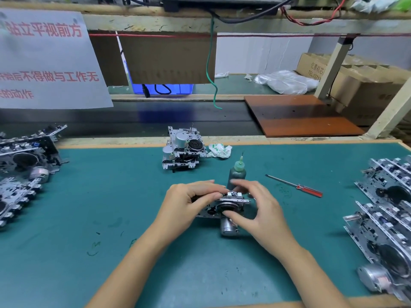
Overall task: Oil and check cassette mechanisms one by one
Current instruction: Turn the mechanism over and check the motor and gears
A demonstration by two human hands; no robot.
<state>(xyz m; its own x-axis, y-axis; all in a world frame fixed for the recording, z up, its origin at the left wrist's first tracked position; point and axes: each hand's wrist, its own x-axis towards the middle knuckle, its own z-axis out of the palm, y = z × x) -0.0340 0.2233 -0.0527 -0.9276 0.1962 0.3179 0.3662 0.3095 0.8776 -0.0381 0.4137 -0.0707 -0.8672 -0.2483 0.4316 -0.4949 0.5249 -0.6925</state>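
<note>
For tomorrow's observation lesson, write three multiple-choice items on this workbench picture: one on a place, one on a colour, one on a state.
1. Where does the oil bottle stand?
A. just beyond the hands
B. on the conveyor
C. on the cardboard boxes

2. What colour is the screwdriver handle?
A. blue
B. red
C. yellow

3. What are the two hands doing?
A. resting flat on the mat
B. holding the screwdriver
C. holding one cassette mechanism

Answers:
1. A, it stands upright on the green mat behind the fingers.
2. B, the handle is red.
3. C, the left hand and right hand grip the mechanism from both sides.
</note>
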